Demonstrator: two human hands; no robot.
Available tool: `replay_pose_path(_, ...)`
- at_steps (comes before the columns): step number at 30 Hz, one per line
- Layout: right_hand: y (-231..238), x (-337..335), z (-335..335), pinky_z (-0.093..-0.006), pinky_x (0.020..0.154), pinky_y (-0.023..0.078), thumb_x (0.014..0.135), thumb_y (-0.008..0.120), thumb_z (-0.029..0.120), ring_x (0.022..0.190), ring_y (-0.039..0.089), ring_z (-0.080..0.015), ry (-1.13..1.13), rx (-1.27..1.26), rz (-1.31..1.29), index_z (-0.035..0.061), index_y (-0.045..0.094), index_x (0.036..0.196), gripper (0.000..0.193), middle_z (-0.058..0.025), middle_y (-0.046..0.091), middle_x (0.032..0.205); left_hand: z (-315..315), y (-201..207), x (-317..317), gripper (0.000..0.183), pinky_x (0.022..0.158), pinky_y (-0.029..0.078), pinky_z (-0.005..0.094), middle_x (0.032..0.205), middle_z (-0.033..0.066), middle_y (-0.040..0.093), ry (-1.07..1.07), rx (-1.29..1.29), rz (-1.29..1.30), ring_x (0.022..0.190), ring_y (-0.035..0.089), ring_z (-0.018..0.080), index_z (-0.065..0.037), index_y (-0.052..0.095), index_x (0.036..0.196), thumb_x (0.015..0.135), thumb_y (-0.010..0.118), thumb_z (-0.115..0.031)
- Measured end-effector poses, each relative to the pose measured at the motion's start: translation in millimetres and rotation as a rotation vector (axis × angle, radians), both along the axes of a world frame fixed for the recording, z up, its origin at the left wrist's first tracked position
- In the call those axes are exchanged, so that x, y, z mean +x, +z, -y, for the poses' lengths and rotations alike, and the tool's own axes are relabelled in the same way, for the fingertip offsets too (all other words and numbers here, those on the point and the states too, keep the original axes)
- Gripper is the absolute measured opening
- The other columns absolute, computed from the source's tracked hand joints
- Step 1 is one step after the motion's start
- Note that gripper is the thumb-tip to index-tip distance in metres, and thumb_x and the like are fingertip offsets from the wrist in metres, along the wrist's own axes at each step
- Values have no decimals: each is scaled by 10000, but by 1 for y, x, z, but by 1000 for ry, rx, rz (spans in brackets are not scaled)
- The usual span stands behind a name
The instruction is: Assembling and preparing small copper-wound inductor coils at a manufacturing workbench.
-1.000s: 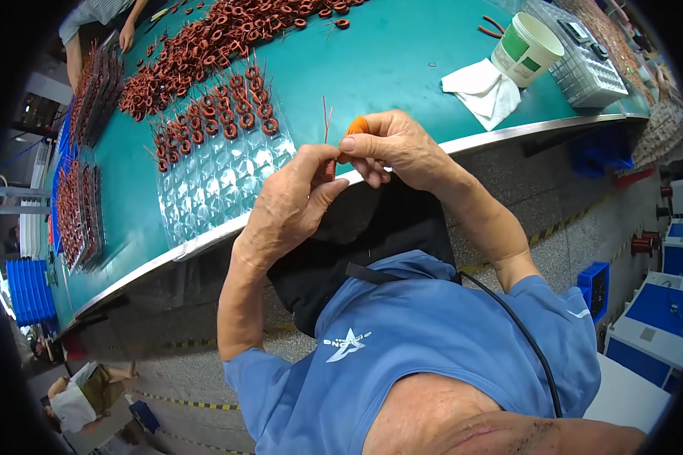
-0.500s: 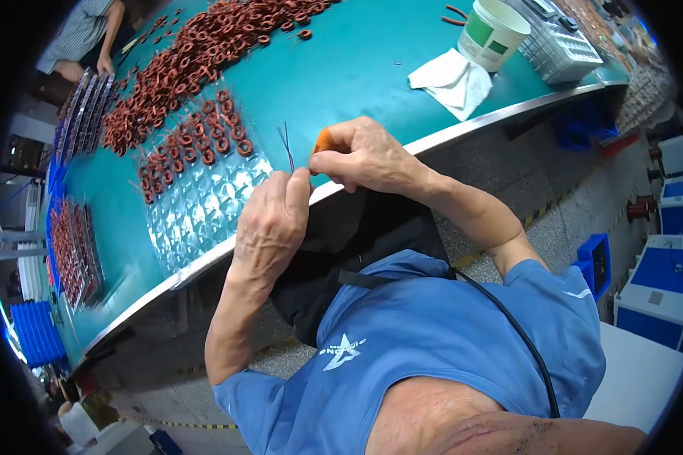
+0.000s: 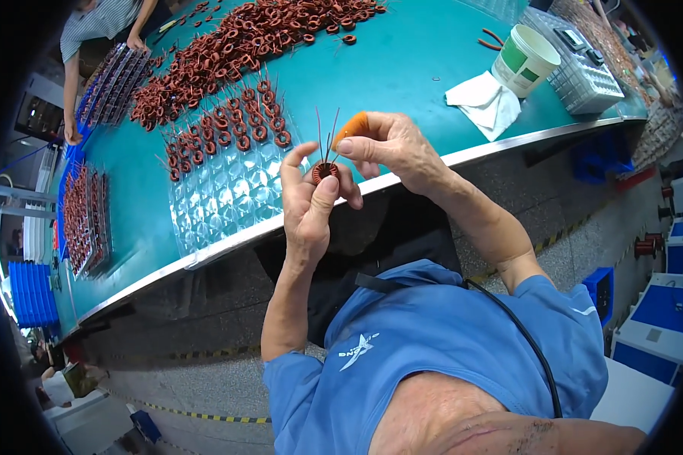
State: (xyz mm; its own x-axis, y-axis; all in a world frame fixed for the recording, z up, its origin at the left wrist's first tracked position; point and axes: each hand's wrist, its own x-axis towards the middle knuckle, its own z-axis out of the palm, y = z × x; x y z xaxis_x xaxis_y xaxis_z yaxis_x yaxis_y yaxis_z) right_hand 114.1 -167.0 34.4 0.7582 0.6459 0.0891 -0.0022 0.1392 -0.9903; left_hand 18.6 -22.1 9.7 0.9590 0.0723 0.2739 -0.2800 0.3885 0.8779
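Observation:
Between the thumb and fingers of my left hand (image 3: 311, 193) is a toroidal coil (image 3: 325, 173), a small ring wound with red-brown wire. Several thin wire leads rise from its top. My right hand (image 3: 398, 148), an orange cover (image 3: 350, 130) on one finger, pinches at these leads just above the coil. Its thumb and covered finger are together by the wires. A clear plastic tray (image 3: 228, 208) with moulded pockets lies left of my hands, its far rows filled with similar coils (image 3: 243, 142).
A large heap of coils (image 3: 235, 49) covers the far left of the green table (image 3: 402, 61). Filled trays (image 3: 87, 220) stand at the left edge, near another person's hands (image 3: 72, 133). To the right are a white cloth (image 3: 484, 105), a bucket (image 3: 525, 64), pliers (image 3: 492, 38) and a plastic crate (image 3: 584, 83).
My left hand has turned, so the coil now shows in its fingers. My right hand has shifted slightly right, and the whole view has swung a little.

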Motion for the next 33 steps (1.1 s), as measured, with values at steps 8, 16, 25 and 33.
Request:
replay_pose_path(8, -10, -3, -12, -308, 880, 491, 871, 679, 276, 963, 612, -170, -23, 95, 70, -21, 623, 1105, 382, -97, 649, 993, -5, -1, 9, 307, 539, 426, 220, 725, 29, 497, 37, 78, -115, 612, 480, 90, 29, 517, 1150, 996, 464, -231)
replay_pose_path(16, -18, 0, -10, -288, 813, 513, 969, 538, 302, 839, 611, -131, -30, 123, 37, -26, 646, 1029, 350, -81, 647, 889, 3, -5, 5, 288, 507, 392, 224, 675, 16, 463, 51, 26, -136, 580, 437, 86, 52, 562, 1067, 987, 482, -213)
replay_pose_path(25, -14, 7, -8, -261, 698, 504, 958, 541, 376, 749, 604, -127, -34, 52, -99, -19, 658, 936, 412, -81, 646, 813, -1, -4, 1, 263, 523, 391, 213, 635, 7, 467, 23, 85, -195, 548, 451, 84, 46, 555, 1088, 996, 466, -183)
replay_pose_path(33, 7, -16, -9, -218, 601, 525, 880, 678, 212, 690, 638, -89, -187, -165, 444, -38, 626, 1066, 317, -74, 691, 793, -11, -6, -6, 284, 573, 396, 205, 736, 8, 501, 72, 262, -193, 627, 477, 72, 41, 483, 1185, 994, 457, -168)
